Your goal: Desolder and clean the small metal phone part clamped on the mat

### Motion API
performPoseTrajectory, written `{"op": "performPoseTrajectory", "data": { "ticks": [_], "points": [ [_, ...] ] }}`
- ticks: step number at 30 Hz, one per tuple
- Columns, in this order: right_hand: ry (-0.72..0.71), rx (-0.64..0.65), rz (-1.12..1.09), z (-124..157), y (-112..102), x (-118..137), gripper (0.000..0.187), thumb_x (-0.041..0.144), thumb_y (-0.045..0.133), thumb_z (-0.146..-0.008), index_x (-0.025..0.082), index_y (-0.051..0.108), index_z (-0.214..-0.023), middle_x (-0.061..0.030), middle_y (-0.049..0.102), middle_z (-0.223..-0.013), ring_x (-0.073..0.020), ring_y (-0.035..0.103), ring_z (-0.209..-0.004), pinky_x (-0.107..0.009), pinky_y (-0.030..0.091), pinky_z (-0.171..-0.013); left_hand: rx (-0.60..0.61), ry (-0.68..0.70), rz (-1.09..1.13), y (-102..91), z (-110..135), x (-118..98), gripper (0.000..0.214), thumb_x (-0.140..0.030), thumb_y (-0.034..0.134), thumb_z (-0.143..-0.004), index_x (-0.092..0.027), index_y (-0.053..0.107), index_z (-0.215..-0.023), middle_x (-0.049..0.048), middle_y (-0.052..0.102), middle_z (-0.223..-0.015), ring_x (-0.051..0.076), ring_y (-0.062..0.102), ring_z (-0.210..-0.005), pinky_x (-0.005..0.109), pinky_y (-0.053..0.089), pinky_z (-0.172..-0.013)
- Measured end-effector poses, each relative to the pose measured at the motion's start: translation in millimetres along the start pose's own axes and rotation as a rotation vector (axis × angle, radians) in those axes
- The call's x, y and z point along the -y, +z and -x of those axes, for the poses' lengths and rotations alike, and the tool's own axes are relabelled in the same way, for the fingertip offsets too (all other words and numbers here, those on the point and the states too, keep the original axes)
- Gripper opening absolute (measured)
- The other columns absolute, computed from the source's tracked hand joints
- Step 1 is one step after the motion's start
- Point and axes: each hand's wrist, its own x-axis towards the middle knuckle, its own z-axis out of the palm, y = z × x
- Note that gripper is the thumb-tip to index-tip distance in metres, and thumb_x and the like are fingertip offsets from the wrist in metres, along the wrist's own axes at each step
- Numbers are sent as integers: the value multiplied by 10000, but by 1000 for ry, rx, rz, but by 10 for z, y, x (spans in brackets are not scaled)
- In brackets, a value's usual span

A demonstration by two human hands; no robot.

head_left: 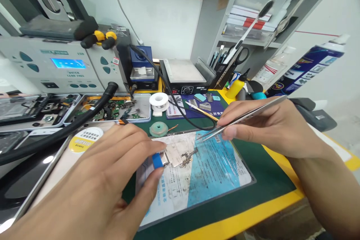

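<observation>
Between the thumb and fingers of my left hand [123,165] is the blue end of a small piece with a metal connector. A small circuit board [184,159] with a silvery metal plate [173,154] extends from it over the printed white-and-blue mat [213,172]. Whether the board rests on the mat, I cannot tell. My right hand [261,127] is closed round metal tweezers [242,118]. Their two tips, slightly apart, point left above the mat, up and to the right of the board and not touching it.
Behind the mat lie a solder wire spool [159,102], a greenish coil [159,129] and a hot plate [184,71]. A black hose [67,123] runs from the rework station [70,63] across a parts tray [118,110]. A yellow bottle [235,86] stands at back right.
</observation>
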Motion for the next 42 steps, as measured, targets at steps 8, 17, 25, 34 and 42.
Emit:
{"op": "performPoseTrajectory", "data": {
  "ticks": [8,17,25,34,42],
  "points": [
    [57,-70,-172,-69,33,12,177,358,949,-802,233,894,-916,-31,807,-713,-180,741,-594,-273,609,-546,72,160,2,-148,-96,-201,235,-236,667,-957,-242,648,-1191,26,682,-979,191,616,-951,370,545,-890],
    [39,-90,-285,-120,16,3,301,391,969,-739,154,871,-898,-53,784,-645,-188,719,-587,-289,602,-555,-17,220,-101,-3,-74,-735,224,-162,643,-961,-181,645,-1184,35,700,-925,193,583,-881,359,514,-786],
    [1,-152,-311,-147,-32,-72,333,438,946,-754,154,848,-897,-35,757,-625,-185,695,-580,-312,596,-575,-36,249,-248,259,-170,-1132,222,-248,599,-965,-161,644,-1165,66,704,-924,252,611,-836,447,519,-736],
    [11,-139,-321,-123,11,-7,330,431,966,-704,163,854,-860,-31,737,-607,-189,679,-566,-310,576,-536,-72,121,-373,598,-235,-1542,360,-362,625,-917,-93,703,-1143,148,726,-974,334,668,-877,528,582,-751],
    [56,2,-317,-76,16,-26,315,399,969,-744,153,872,-917,-50,777,-667,-186,707,-583,-293,572,-560,-169,184,-324,360,102,-1434,150,-225,606,-945,-204,656,-1084,7,696,-815,202,587,-736,396,461,-685]
  ]
}}
